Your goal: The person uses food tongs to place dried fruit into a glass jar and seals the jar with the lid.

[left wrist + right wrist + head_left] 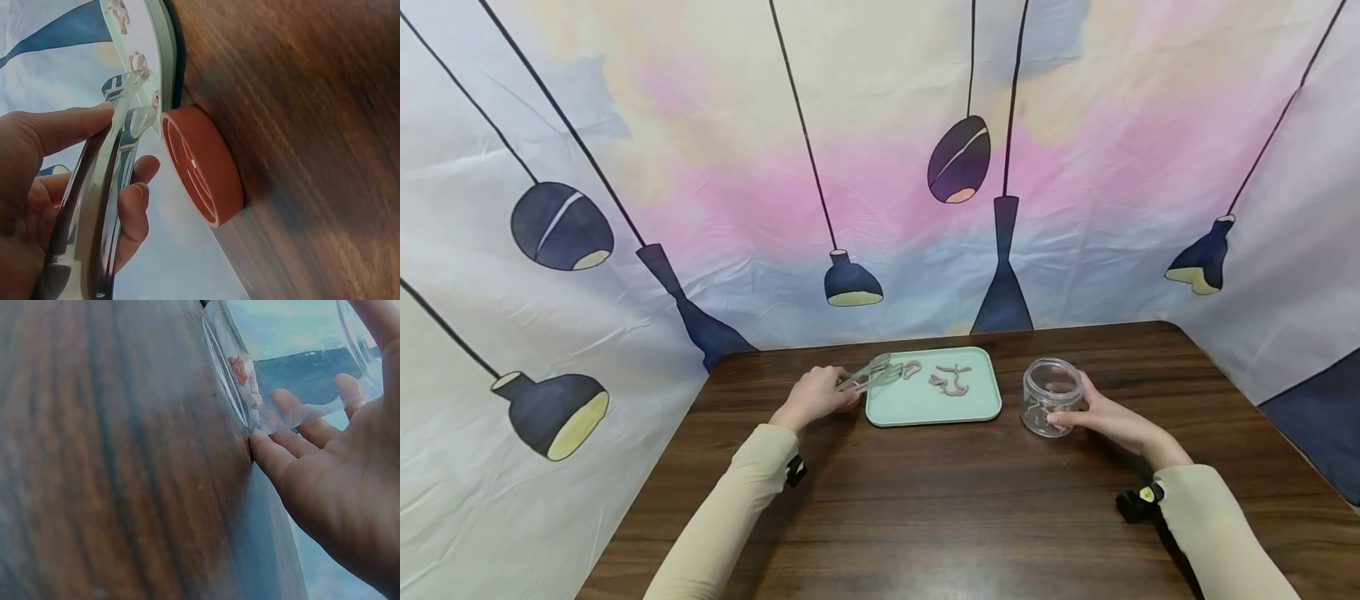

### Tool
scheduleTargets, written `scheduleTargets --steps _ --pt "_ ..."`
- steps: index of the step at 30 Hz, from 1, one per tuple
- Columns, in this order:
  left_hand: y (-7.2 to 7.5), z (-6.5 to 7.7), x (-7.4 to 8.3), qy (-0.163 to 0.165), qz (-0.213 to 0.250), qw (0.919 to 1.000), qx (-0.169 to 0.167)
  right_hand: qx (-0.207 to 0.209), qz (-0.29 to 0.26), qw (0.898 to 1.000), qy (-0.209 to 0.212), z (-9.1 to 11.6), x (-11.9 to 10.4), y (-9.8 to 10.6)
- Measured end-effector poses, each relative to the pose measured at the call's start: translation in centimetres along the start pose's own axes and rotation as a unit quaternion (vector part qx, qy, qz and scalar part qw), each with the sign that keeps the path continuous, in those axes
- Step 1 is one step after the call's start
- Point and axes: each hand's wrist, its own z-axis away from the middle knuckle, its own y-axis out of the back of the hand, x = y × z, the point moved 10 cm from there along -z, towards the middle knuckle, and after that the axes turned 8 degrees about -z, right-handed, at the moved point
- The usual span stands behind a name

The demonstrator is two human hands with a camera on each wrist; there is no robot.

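Note:
My left hand (pixel 820 392) grips clear plastic tongs (pixel 874 375), whose tips reach over the left side of a pale green tray (pixel 917 408). Close to those tips lies a curled pinkish-brown strip (pixel 912 369); more such strips (pixel 953 385) lie mid-tray. In the left wrist view, a brick-red round lid (pixel 212 165) stands on the table just beyond the fingers. My right hand (pixel 1112 422) holds an uncovered clear jar (pixel 1043 400) upright on the table, thumb at its near side and fingers around the far side. Inside, low in the jar, are pinkish pieces (pixel 240 372).
Everything stands on a dark wood-grain table (pixel 910 517). The jar is to the right of the tray with a small gap between. Behind the table's far edge hangs a cloth (pixel 895 192) printed with lamps.

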Motion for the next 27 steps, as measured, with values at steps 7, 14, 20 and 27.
scheduleTargets --steps 7,14,20,27 --pt "-0.6 0.8 0.4 -0.012 0.023 0.9997 -0.006 0.003 -0.009 1.0 0.004 0.1 0.0 -0.1" --pt "-0.3 1.2 0.5 -0.015 0.022 0.9995 0.016 0.007 -0.011 1.0 0.007 0.2 -0.2 -0.2" --pt "-0.6 1.5 -0.2 -0.004 0.02 0.9997 0.012 0.003 -0.011 1.0 0.006 0.1 -0.1 -0.3" --pt "-0.6 1.3 -0.2 -0.007 0.04 0.9991 0.014 0.002 -0.009 1.0 0.009 0.1 -0.2 0.0"
